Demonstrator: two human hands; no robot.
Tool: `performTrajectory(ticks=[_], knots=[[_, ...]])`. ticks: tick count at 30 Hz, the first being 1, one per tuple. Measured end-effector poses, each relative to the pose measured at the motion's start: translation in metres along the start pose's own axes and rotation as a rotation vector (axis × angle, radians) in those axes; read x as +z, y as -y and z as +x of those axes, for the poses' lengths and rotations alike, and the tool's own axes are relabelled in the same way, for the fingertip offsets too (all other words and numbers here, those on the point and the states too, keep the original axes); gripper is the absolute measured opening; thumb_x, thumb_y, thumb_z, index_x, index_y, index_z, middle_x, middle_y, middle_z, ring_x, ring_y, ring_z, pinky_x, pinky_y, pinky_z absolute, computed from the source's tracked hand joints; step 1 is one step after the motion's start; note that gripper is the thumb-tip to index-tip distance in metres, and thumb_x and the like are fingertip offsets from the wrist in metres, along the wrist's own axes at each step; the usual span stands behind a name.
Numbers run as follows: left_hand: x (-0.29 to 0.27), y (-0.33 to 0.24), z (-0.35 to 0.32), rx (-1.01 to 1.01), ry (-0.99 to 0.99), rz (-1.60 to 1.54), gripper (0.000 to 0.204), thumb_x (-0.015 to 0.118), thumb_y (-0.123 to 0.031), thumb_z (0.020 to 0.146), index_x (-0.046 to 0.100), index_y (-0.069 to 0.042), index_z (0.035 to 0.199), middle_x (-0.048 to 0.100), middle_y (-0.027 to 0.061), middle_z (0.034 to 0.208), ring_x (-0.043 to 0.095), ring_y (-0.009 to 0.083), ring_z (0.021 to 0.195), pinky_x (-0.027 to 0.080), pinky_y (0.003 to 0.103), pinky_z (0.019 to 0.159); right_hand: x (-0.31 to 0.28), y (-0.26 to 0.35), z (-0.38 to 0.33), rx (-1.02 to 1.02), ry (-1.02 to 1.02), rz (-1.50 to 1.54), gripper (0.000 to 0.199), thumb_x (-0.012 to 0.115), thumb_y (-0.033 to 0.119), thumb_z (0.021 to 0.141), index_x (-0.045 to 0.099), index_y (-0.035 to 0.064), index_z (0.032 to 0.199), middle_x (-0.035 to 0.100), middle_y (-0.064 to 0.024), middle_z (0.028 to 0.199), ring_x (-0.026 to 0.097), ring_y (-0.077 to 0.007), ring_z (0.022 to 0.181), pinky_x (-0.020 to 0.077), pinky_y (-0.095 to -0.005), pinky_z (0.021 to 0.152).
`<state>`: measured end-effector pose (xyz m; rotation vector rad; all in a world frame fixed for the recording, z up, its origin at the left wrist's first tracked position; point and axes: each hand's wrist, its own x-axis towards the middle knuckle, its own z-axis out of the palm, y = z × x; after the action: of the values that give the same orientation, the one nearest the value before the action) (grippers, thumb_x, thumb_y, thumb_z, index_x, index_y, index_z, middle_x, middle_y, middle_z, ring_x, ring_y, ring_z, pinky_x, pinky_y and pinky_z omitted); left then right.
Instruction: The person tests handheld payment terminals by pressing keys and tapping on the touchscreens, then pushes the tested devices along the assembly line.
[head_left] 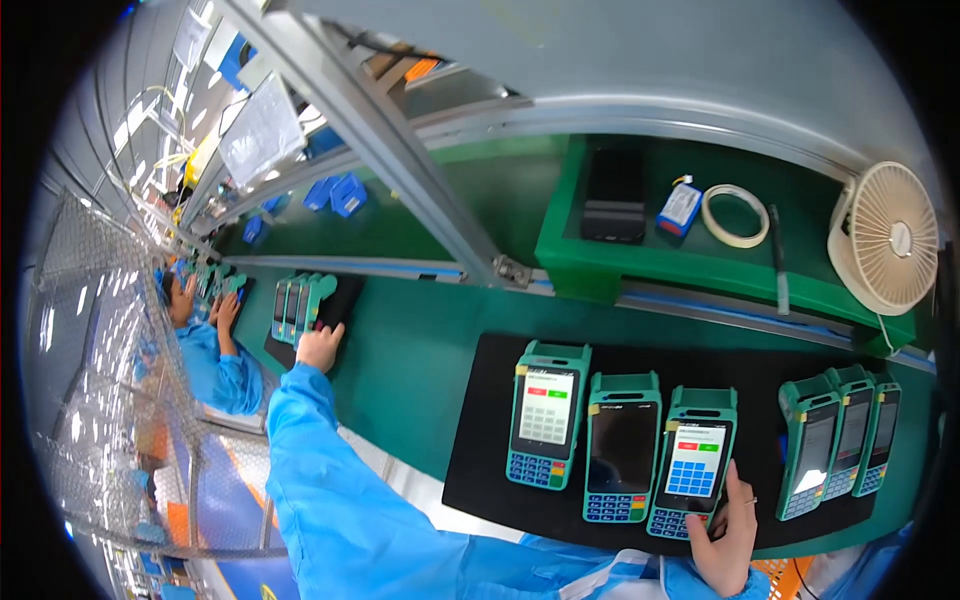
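Note:
My left hand (pixel 320 347) is stretched far out to the left, its fingers closed at the near edge of a black mat (pixel 347 298) that bears several teal handheld payment terminals (pixel 292 308). My right hand (pixel 728 535) grips the lower right of another payment terminal (pixel 694 462), thumb over its keypad and fingers along its side. That terminal's screen is lit, with a block of blue squares. Left of it lie a terminal with a dark screen (pixel 622 450) and one with a lit, pale screen (pixel 546 415). All three rest on a larger black mat (pixel 480 460).
At the mat's right end, several terminals (pixel 838 440) lean close together. A green shelf (pixel 570 255) behind holds a black device (pixel 613 195), a blue battery pack (pixel 680 208), a tape roll (pixel 735 215) and a fan (pixel 885 238). A metal post (pixel 380 130) slants overhead. A co-worker (pixel 215 350) sits far left.

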<state>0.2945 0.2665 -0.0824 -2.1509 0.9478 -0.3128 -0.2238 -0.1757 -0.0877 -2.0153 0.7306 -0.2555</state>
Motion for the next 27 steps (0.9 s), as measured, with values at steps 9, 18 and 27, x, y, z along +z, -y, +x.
performTrajectory(ticks=[9, 18, 27], knots=[[-0.111, -0.092, -0.005, 0.141, -0.062, -0.226, 0.017, 0.055, -0.011, 0.072, 0.053, -0.012, 0.089, 0.058, 0.0068, 0.067, 0.061, 0.0244, 0.056, 0.046, 0.038, 0.044, -0.003, -0.002, 0.014, -0.272, -0.314, -0.271, 0.063, 0.071, 0.012, 0.067, 0.047, -0.0025, 0.124, 0.056, -0.0152, 0.102, 0.052, -0.0304, 0.086, 0.0398, -0.0378, 0.076], [-0.155, -0.102, -0.032, -0.313, -0.452, -0.826, 0.033, 0.057, -0.013, 0.086, 0.053, -0.006, 0.118, 0.050, 0.0035, 0.063, 0.045, 0.0093, 0.057, 0.040, 0.025, 0.052, 0.010, -0.002, 0.030, -0.257, -0.242, 0.100, 0.070, 0.073, 0.022, 0.072, 0.042, 0.0015, 0.131, 0.038, -0.0240, 0.130, 0.042, -0.0385, 0.117, 0.0334, -0.0418, 0.099], [0.051, 0.076, 0.045, -0.685, -0.207, -1.372, 0.043, 0.059, -0.017, 0.086, 0.049, 0.004, 0.122, 0.056, 0.0202, 0.116, 0.058, 0.0313, 0.099, 0.046, 0.039, 0.084, 0.027, 0.003, 0.024, -0.263, -0.179, 0.333, 0.080, 0.068, 0.033, 0.080, 0.025, 0.0060, 0.143, 0.017, -0.0261, 0.146, 0.026, -0.0401, 0.132, 0.0275, -0.0395, 0.105]])
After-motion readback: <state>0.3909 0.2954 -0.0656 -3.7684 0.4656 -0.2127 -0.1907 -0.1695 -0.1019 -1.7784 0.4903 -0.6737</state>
